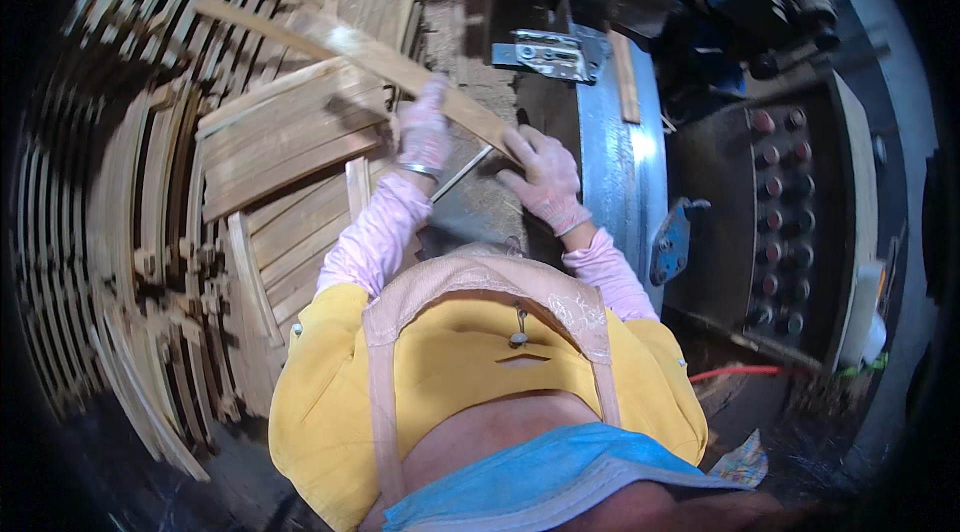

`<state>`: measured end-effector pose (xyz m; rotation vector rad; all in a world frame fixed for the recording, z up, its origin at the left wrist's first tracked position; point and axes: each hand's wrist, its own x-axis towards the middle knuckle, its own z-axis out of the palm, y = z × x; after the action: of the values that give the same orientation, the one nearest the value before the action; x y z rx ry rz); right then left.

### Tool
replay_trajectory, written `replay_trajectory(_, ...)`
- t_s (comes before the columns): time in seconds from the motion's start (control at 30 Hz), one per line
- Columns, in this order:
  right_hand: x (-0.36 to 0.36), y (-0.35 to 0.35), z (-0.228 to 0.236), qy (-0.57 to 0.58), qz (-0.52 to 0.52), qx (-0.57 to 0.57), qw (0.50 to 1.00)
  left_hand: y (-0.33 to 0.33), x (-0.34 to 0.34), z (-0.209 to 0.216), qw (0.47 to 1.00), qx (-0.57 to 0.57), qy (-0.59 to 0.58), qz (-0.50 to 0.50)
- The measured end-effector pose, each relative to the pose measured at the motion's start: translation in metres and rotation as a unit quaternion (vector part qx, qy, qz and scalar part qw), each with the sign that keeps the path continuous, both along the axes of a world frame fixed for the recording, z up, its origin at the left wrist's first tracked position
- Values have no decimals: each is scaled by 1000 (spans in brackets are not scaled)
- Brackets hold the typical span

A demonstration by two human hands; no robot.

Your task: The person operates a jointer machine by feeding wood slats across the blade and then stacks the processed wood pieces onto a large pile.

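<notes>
A long, narrow wooden board slants across in front of me, from the far left down to my right. Its near right end sits in my right hand, with the fingers bent over the edge. My left hand grips the same board farther along, toward its middle; the fingers beneath it are partly hidden. Both hands look covered by thin pale gloves. Under the board's far part lies a stack of flat wooden boards, some of them at odd angles.
A metal machine bed runs along my right, with a short wooden strip on it and a metal bracket beside it. Farther right stands a control panel with rows of buttons. Tall piles of wooden strips line the left.
</notes>
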<state>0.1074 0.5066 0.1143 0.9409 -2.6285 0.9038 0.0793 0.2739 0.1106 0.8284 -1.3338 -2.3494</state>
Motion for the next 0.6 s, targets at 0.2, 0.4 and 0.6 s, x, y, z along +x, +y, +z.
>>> replay_trajectory(0.2,160,122,-18,-86,-331,3,940,95,22,-7,883,118,27,-453)
replay_trajectory(0.4,198,164,-59,-36,-488,140,861,68,63,-55,891,108,-148,-415)
replay_trajectory(0.6,-3,149,-58,-4,-523,-84,848,26,72,-93,960,74,-206,-175)
